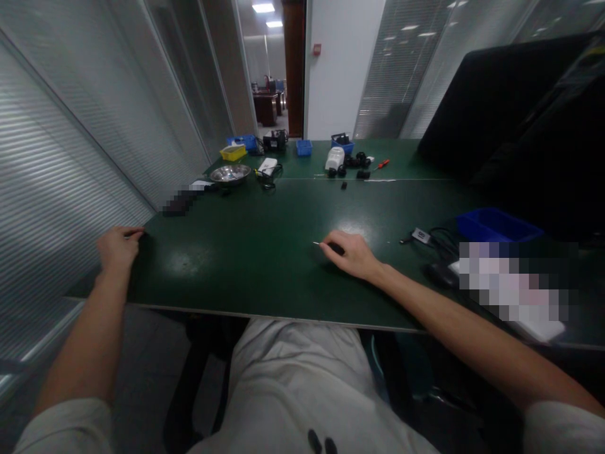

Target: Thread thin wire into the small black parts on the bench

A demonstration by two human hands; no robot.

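My right hand [352,254] rests on the green table [255,265] with its fingers curled round a small dark tool [337,248]. A thin, bright metal tip sticks out of it to the left; the exact kind does not show. Over by the table's left edge, my left hand [118,247] has its thumb and fingers pinched together. Something small and dark may lie at those fingertips, too small to make out.
Toward the back stand a metal bowl [230,174], a yellow tray [233,152], a white adapter [267,166], a blue basket [304,148] and a red-handled screwdriver [382,164]. At right are a labelled cable [420,236], a blue tray [498,225] and a large black screen [510,113].
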